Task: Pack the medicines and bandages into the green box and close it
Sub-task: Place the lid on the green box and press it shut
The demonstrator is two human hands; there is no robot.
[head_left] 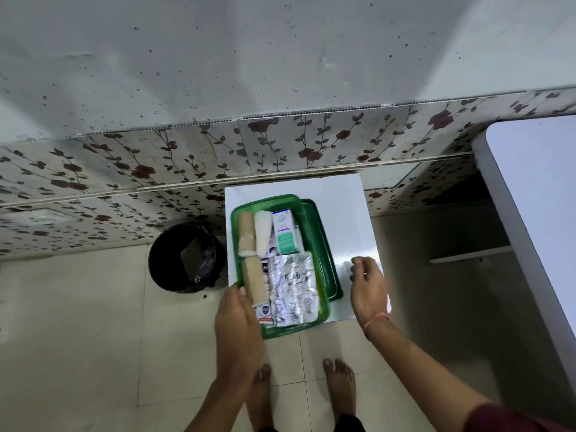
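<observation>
The left hand (238,322) gripped the near-left corner of the green box (324,302). The right hand (367,286) hovered empty to the box's right, fingers loosely curled over the white table (349,213). Between the hands, the open box held foil blister strips (294,291), beige bandage rolls (255,280) and a medicine carton (284,230). Its green lid (325,244) lay partly under the box's right side. Beyond the left hand stood a black bin (187,257).

Bare stool top (349,219) right of green box (324,307); bin (187,257) stands left.
</observation>
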